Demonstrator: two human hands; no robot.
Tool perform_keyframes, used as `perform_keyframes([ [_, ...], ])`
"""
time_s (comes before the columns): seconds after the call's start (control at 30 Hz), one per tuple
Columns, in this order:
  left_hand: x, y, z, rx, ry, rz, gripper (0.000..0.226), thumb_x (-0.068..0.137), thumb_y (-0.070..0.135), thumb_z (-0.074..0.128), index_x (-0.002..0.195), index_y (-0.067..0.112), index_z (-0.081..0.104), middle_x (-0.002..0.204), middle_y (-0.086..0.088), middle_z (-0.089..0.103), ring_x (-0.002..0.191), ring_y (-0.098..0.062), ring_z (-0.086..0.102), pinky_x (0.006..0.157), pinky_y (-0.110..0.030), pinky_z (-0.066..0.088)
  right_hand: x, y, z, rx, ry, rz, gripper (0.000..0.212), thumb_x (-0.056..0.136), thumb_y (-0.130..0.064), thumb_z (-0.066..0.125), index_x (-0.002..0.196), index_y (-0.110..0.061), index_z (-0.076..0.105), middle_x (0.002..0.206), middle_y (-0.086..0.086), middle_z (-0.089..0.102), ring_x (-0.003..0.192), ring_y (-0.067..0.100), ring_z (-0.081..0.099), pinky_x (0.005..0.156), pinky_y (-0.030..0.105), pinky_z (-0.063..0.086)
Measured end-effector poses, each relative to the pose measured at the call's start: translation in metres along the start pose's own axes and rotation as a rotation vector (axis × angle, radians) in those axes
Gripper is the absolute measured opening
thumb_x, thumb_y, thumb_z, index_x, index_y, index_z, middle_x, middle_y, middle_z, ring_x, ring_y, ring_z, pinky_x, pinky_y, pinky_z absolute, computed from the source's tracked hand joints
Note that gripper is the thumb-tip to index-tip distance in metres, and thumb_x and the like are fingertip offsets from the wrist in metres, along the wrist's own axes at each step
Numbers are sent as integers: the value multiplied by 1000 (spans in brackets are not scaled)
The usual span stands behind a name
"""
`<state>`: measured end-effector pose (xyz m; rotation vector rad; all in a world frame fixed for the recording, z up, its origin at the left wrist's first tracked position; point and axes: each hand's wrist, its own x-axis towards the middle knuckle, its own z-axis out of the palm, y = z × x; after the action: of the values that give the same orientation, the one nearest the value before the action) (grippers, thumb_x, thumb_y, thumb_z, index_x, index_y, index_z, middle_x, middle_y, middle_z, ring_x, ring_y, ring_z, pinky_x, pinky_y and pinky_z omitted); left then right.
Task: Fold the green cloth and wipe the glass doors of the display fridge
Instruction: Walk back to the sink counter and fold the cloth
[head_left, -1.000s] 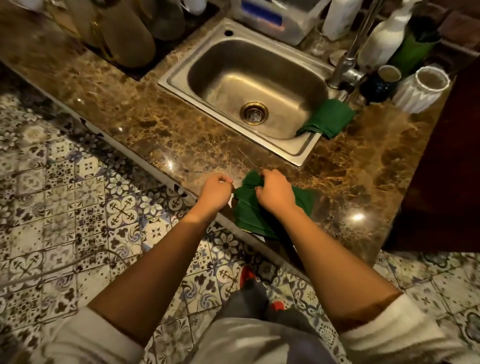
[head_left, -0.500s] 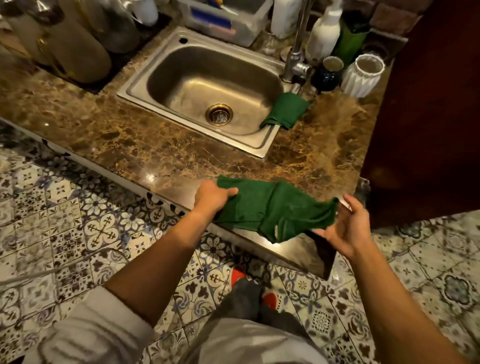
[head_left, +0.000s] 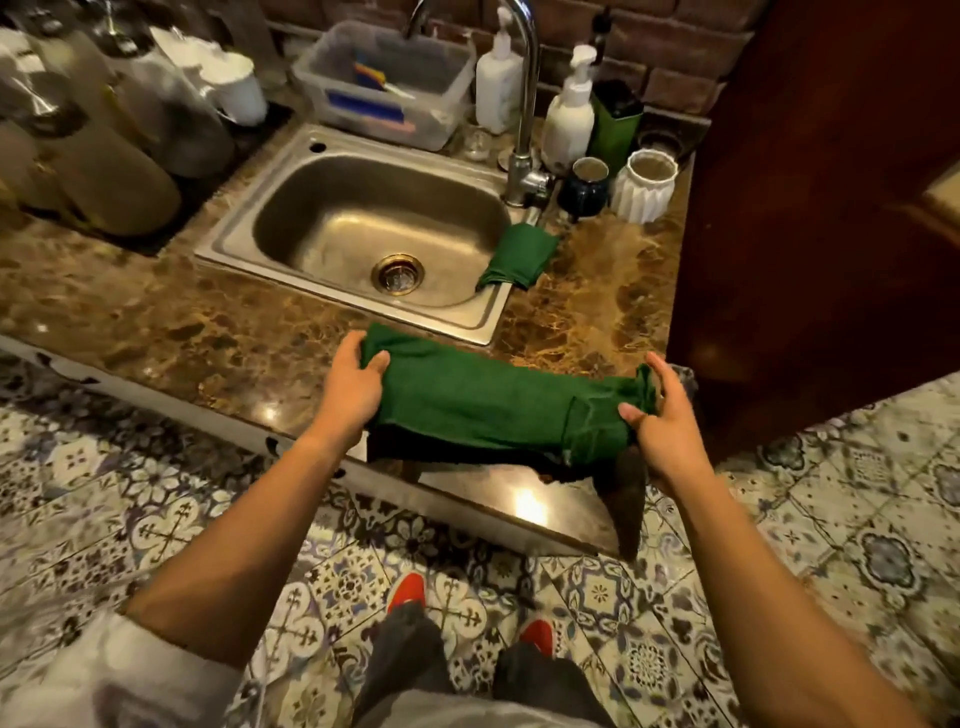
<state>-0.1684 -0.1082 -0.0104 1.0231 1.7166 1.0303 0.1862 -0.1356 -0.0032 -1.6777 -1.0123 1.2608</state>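
A green cloth (head_left: 488, 405) hangs stretched between both hands, just above the front edge of the brown marble counter (head_left: 171, 332). My left hand (head_left: 353, 387) grips its left end with the thumb on top. My right hand (head_left: 662, 421) pinches the bunched right end, fingers partly spread. The cloth's lower edge droops in shadow over the counter edge. No display fridge is in view.
A steel sink (head_left: 363, 234) with a tap (head_left: 524, 119) sits behind the cloth. A second folded green cloth (head_left: 519, 254) lies on the sink's right rim. Soap bottles (head_left: 569, 114), a dark cup (head_left: 587, 187), a white ribbed cup (head_left: 644, 184) and a plastic tub (head_left: 384, 83) stand at the back. A dark wooden panel (head_left: 810, 208) rises on the right.
The cloth was bunched between both hands on the counter edge; the hands have pulled apart and spread it out wide. The view has tilted up toward the back wall.
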Motion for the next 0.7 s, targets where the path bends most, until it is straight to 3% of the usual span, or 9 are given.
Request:
perform_keyframes([
  [0.07,4,-7,-10,125,0,45,15,100,10,54,110,22,56,105,4,65,104,-23,63,79,-31,48,3,6,14,-142,52,-40,70,94,2,60,150,-30,33,156,4,36,140,27,38,113,48,38],
  [0.13,5,-18,-17,387,-9,15,37,97,17,61,132,14,48,124,-11,61,119,-33,56,91,-36,46,1,12,29,-419,138,28,80,91,-15,70,154,-29,23,155,14,35,141,35,34,114,47,32],
  [0.2,2,-30,-22,684,-55,-111,66,92,31,69,146,16,33,138,-23,47,127,-43,45,102,-47,42,-11,21,44,-662,168,62,87,88,-37,73,154,-37,16,154,20,29,141,40,26,113,53,28],
  [0.3,-9,-39,-21,915,-205,21,74,89,43,69,149,28,28,141,-22,34,132,-43,31,105,-54,37,-35,37,73,-939,-74,-70,74,83,-70,57,146,-52,23,161,5,15,146,32,7,113,61,21],
  [0.37,-10,-45,-20,980,-375,146,69,91,50,63,149,34,30,149,-17,26,138,-38,22,109,-56,32,-43,45,85,-1041,-215,-13,70,79,-80,51,140,-51,35,162,-1,9,147,30,2,112,62,18],
  [0.47,-8,-54,-24,1129,-545,219,63,95,56,52,150,42,25,161,-11,12,146,-35,12,110,-63,26,-43,46,87,-1032,-130,-22,38,87,-55,64,112,-27,54,152,9,26,141,36,17,110,55,28],
  [0.53,-8,-58,-30,1182,-576,246,62,97,57,47,151,44,19,163,-9,7,148,-34,9,109,-68,25,-40,40,79,-897,-11,-30,14,88,-24,66,91,-18,54,128,13,43,125,36,38,102,46,38],
  [0.6,-8,-60,-32,1191,-597,256,63,98,56,46,151,46,14,164,-7,3,149,-33,5,109,-72,23,-41,37,65,-805,101,-8,17,80,-3,62,82,-16,52,107,10,49,99,30,52,85,36,43],
  [0.7,-7,-58,-33,1130,-603,242,71,93,60,53,152,45,15,163,-6,3,149,-31,4,110,-72,22,-43,41,44,-754,192,99,24,76,0,62,86,-16,47,104,13,54,80,25,51,63,31,36],
])
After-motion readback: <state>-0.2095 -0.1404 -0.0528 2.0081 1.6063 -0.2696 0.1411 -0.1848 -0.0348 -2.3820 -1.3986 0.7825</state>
